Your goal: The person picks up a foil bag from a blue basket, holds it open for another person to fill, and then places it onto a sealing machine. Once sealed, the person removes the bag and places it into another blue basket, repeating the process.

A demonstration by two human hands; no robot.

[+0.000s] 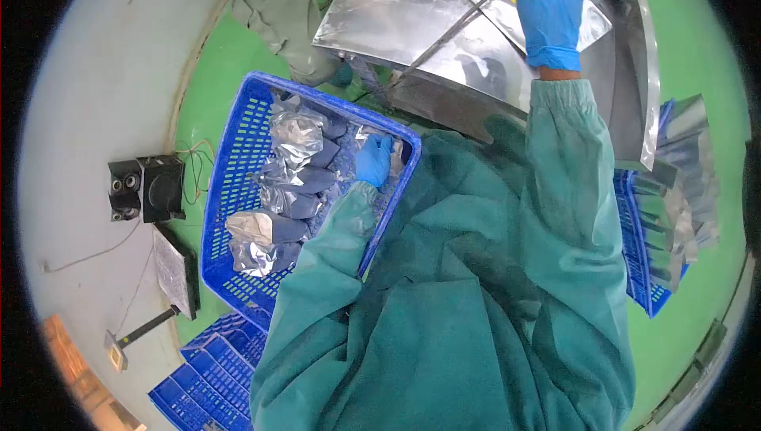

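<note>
My left hand (374, 160), in a blue glove, reaches into a blue plastic basket (220, 161). Its fingers are closed around a silver foil pouch (366, 133) near the basket's right end. Several filled foil pouches (297, 141) lie in a row along the basket's other side, with their shiny tops crumpled. My right hand (548, 11), also gloved in blue, is over a shiny metal surface (404, 11) at the top. Its fingers are curled at the image edge, so what they hold is hidden. Beneath it lies a flat silver foil sheet or bag (590, 26).
Another person's legs (273, 15) stand beyond the basket. Black speakers (147, 185) and a flat panel (174, 268) are by the left wall. Stacked blue baskets (210, 375) sit lower left; one with foil bags (682, 177) stands at right. A cable (452, 30) crosses the metal surface.
</note>
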